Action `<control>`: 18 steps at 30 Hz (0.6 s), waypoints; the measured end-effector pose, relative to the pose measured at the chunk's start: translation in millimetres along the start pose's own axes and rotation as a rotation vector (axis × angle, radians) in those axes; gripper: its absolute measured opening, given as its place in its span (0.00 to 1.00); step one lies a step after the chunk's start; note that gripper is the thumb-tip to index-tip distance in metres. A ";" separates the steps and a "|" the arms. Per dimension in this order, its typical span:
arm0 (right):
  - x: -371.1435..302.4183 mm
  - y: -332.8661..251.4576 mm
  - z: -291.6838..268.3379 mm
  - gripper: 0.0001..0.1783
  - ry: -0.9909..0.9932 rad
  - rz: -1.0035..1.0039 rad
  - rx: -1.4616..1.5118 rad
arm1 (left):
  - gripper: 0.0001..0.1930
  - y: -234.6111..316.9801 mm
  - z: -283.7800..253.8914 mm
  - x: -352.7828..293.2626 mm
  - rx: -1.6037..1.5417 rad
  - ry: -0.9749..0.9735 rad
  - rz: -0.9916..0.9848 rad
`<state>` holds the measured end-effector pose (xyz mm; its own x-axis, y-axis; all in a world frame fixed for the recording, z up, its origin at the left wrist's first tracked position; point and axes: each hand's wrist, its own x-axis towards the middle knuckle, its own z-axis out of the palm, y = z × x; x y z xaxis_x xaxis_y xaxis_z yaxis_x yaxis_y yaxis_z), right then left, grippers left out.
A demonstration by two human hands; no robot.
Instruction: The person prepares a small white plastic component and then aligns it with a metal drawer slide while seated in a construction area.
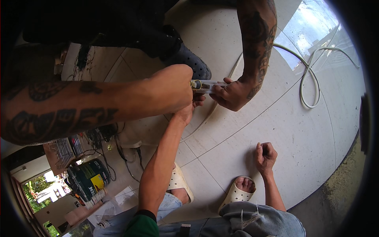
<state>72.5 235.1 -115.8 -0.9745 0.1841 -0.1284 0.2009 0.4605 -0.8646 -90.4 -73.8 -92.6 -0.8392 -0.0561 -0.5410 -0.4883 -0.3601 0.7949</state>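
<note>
My left hand (pixel 188 112) reaches to the middle, its fingers curled at the underside of a clear plastic piece (pixel 206 87). A co-worker's fist partly hides it. Inside or against that piece is a dark, narrow part with a yellowish ringed end (pixel 196 84); its kind is unclear. The co-worker's tattooed arms come from the left and the top. One of their hands (pixel 179 85) closes at the ringed end, and the other (pixel 231 94) pinches the far end. My right hand (pixel 266 158) is held apart over the floor near my knee, fingers curled in with nothing visible in them.
A white cable (pixel 310 77) loops over the pale tiled floor (pixel 252 130) at right. At lower left are a dark green container (pixel 90 179) with a yellow label, tangled black wires (pixel 100 136) and a box of small parts (pixel 61 154). The co-worker's dark clog (pixel 189 63) stands beyond our hands.
</note>
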 end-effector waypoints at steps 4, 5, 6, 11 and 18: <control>-0.5 2.1 -0.8 0.14 -0.015 0.009 0.018 | 0.11 -0.4 2.2 -1.4 0.002 0.004 0.018; -0.6 3.0 -0.7 0.14 -0.014 0.009 0.018 | 0.11 -0.3 2.0 -1.1 0.002 0.004 0.018; -0.8 4.1 -0.3 0.14 -0.010 0.004 0.019 | 0.11 -0.3 1.2 -0.6 -0.005 0.005 0.005; -0.9 2.2 0.0 0.15 -0.012 -0.002 -0.001 | 0.12 -0.1 -1.0 -0.8 -0.010 0.022 -0.005; 0.2 -4.2 -2.1 0.15 -0.009 0.019 0.009 | 0.11 2.2 3.3 -2.6 -0.042 0.019 0.008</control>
<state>71.6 235.1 -111.1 -0.9714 0.1847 -0.1495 0.2187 0.4493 -0.8662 -90.1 -71.4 -88.6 -0.8384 -0.0765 -0.5396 -0.4704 -0.3985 0.7874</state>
